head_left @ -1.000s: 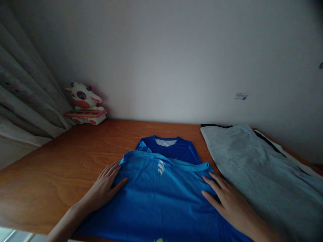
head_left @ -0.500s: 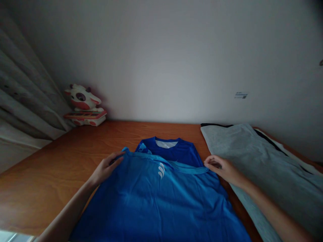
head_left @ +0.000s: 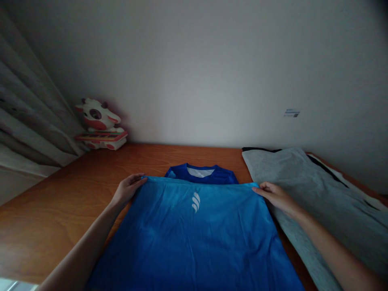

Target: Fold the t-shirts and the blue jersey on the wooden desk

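A blue T-shirt (head_left: pixel 194 238) lies on the wooden surface, its lower part folded up over the front so that the hem runs straight across below the collar. A white leaf-like mark shows near the middle of that hem. Pinched at the hem's left corner is my left hand (head_left: pixel 127 188), fingers closed on the cloth. My right hand (head_left: pixel 274 195) grips the right corner between thumb and fingers. Beyond the hem, the darker blue shoulders and the neckline with its pale inner lining stick out. The shirt's near end runs out of view.
Grey garments (head_left: pixel 291 173) with black and cream layers lie to the right, close to my right forearm. A cow-shaped toy keyboard (head_left: pixel 101 125) stands at the back left by the curtain (head_left: pixel 27 105). Behind the wooden surface (head_left: pixel 60 210) rises a wall bearing a small label (head_left: pixel 292 112).
Both hands have moved slightly apart and the hem between them has gone from slack and wavy to taut and straight. It now covers more of the shirt's upper part.
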The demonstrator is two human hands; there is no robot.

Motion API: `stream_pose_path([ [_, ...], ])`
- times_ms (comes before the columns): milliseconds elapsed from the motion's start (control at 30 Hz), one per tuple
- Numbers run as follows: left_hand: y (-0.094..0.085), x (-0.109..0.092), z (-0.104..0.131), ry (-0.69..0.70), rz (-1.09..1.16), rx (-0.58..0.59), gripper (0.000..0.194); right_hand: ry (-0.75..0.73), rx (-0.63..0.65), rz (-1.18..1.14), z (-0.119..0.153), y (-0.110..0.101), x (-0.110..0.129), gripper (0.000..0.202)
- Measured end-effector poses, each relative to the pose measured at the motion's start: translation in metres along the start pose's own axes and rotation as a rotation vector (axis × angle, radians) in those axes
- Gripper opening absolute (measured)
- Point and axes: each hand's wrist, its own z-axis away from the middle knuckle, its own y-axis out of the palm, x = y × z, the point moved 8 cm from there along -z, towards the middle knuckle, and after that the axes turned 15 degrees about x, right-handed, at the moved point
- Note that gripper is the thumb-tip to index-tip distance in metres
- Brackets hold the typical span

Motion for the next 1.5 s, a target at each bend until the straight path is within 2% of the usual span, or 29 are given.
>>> stream_pose_path([
  [67, 0.005, -0.001, 0.000, 0.005, -0.047, 0.061, 0.067, 0.010, -0.023, 0.012, 0.000, 0.000, -0.004, 0.051],
  [133, 0.004, -0.006, 0.002, 0.038, -0.087, 0.068, 0.062, -0.008, -0.062, -0.021, 0.004, 0.000, -0.003, 0.052],
  [267, -0.014, -0.025, 0.003, 0.135, -0.175, -0.089, 0.053, -0.107, -0.199, -0.100, 0.011, -0.012, 0.017, 0.059],
  [367, -0.018, -0.034, -0.012, 0.131, -0.215, -0.134, 0.048, -0.199, -0.274, 0.077, 0.004, -0.023, 0.040, 0.046],
  [433, -0.013, -0.030, -0.029, 0.072, -0.157, -0.101, 0.047, -0.214, -0.233, 0.265, -0.010, -0.022, 0.049, 0.029],
  [567, 0.008, -0.017, -0.058, -0.022, 0.055, -0.041, 0.041, -0.161, -0.140, 0.454, -0.038, -0.017, 0.044, 0.029],
  [767, 0.018, -0.024, -0.084, 0.071, 0.286, -0.082, 0.030, -0.108, -0.229, 0.490, -0.052, -0.027, 0.034, 0.042],
  [900, 0.021, -0.032, -0.101, 0.094, 0.256, -0.106, 0.025, -0.059, -0.245, 0.525, -0.069, -0.030, 0.028, 0.042],
  [1000, 0.026, -0.037, -0.106, 0.100, 0.065, -0.140, 0.035, -0.073, -0.265, 0.580, -0.081, -0.026, 0.026, 0.043],
  [1067, 0.039, -0.041, -0.104, 0.113, -0.123, -0.126, 0.041, -0.126, -0.297, 0.641, -0.084, -0.017, 0.031, 0.047],
  [1100, 0.050, -0.044, -0.102, 0.133, -0.221, -0.090, 0.041, -0.151, -0.306, 0.668, -0.084, -0.009, 0.035, 0.048],
  [1167, 0.085, -0.052, -0.093, 0.205, -0.416, 0.032, 0.039, -0.179, -0.282, 0.699, -0.085, 0.015, 0.043, 0.048],
  [1233, 0.128, -0.058, -0.078, 0.292, -0.620, 0.161, 0.040, -0.184, -0.228, 0.710, -0.085, 0.048, 0.052, 0.050],
  [1300, 0.164, -0.058, -0.063, 0.308, -0.792, 0.250, 0.048, -0.153, -0.185, 0.719, -0.084, 0.081, 0.059, 0.053],
  [1333, 0.176, -0.056, -0.057, 0.285, -0.856, 0.267, 0.053, -0.110, -0.175, 0.730, -0.083, 0.094, 0.060, 0.056],
  [1400, 0.186, -0.050, -0.048, 0.226, -0.951, 0.264, 0.061, -0.016, -0.147, 0.763, -0.081, 0.112, 0.059, 0.062],
  [1500, 0.174, -0.040, -0.045, 0.151, -1.021, 0.235, 0.069, 0.046, -0.078, 0.826, -0.079, 0.120, 0.055, 0.070],
])
